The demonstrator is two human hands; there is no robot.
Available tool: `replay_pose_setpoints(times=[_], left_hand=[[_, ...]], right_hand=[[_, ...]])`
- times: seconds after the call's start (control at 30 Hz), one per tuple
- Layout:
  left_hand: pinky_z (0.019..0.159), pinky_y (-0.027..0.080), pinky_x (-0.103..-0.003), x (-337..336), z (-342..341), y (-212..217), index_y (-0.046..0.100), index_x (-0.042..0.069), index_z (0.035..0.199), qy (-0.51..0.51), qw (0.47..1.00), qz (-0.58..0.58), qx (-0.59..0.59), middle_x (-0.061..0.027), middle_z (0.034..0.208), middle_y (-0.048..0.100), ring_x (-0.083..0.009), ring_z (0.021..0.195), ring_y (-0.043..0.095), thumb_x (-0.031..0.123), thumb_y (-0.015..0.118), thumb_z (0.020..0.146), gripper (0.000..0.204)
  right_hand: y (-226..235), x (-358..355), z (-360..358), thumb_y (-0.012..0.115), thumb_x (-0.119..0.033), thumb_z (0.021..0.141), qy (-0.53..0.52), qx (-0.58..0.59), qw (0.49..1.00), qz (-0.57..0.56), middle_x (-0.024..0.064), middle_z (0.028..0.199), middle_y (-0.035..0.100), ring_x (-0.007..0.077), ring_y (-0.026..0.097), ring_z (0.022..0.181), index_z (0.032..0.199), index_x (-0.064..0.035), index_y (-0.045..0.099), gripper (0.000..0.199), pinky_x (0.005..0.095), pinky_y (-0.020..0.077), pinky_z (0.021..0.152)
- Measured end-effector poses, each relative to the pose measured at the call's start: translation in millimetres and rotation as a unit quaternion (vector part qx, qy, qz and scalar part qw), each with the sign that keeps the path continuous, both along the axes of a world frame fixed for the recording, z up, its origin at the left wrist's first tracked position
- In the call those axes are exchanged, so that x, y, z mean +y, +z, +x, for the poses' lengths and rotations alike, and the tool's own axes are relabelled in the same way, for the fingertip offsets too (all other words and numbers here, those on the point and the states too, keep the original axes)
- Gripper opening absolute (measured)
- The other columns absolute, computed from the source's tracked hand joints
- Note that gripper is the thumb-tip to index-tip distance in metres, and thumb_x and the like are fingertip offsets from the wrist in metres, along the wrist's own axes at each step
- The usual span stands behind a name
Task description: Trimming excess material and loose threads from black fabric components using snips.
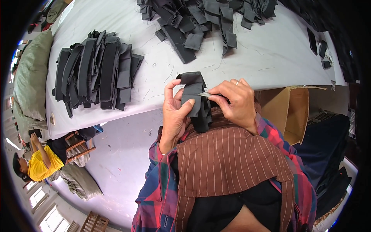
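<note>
1. Left hand (pixel 174 116) is gripping dark fabric piece (pixel 196 100), closed around it, above table (pixel 239 65) edge.
2. Right hand (pixel 235 103) is pinching small blade (pixel 204 94) at fabric's 3 o'clock.
3. Risk: blade slipping could be nicking left thumb or cutting fabric.

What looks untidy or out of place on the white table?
Thin thread scraps lie scattered over the white table. The far heap of dark fabric pieces sprawls loosely, unlike the neater stack on the left. Nothing looks damaged.

On your table (pixel 251 58): stacked strips (pixel 96 71) at left, loose pile (pixel 205 17) at far edge, cardboard box (pixel 288 112) beside its near right corner.
</note>
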State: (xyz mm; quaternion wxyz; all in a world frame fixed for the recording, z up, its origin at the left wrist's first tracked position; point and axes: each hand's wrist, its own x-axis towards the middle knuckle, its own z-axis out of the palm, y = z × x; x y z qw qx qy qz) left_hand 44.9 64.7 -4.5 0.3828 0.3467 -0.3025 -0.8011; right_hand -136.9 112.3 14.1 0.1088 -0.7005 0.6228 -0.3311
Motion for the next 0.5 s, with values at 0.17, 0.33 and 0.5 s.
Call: replay_pose_setpoints(times=[0.17, 0.33, 0.5], left_hand=[[0.087, 0.048, -0.03, -1, 5, -8, 0.039, 0.011, 0.12, 0.034, 0.998, 0.037, 0.045, -0.0119, 0.114, 0.054, -0.0165, 0.1, 0.057, 0.003, 0.05, 0.09, 0.033], [0.092, 0.045, -0.043, -7, 8, -23, 0.049, 0.008, 0.107, 0.019, 0.987, 0.046, 0.152, -0.012, 0.114, 0.054, -0.022, 0.104, 0.053, 0.039, 0.038, 0.1, 0.034], [0.086, 0.049, -0.042, -6, -3, -12, 0.047, 0.007, 0.119, 0.039, 0.989, 0.069, 0.126, -0.0124, 0.11, 0.057, -0.0227, 0.1, 0.057, 0.04, 0.043, 0.098, 0.039]], right_hand=[[2, -4, -7, 0.073, -0.016, 0.076, -0.01, -0.108, 0.994, 0.001, 0.001, 0.077, 0.064, 0.0185, 0.056, 0.065, 0.087, -0.0099, 0.065, 0.015, 0.0302, 0.0394, 0.061], [2, -12, -6, 0.074, -0.012, 0.077, -0.031, -0.258, 0.963, 0.069, 0.0045, 0.088, 0.064, 0.0128, 0.057, 0.074, 0.1, -0.0044, 0.063, 0.027, 0.0255, 0.0471, 0.068], [-8, -19, 0, 0.07, -0.002, 0.075, 0.007, -0.264, 0.959, 0.097, 0.0041, 0.087, 0.063, 0.0092, 0.056, 0.073, 0.1, -0.0025, 0.062, 0.025, 0.0233, 0.0462, 0.068]])
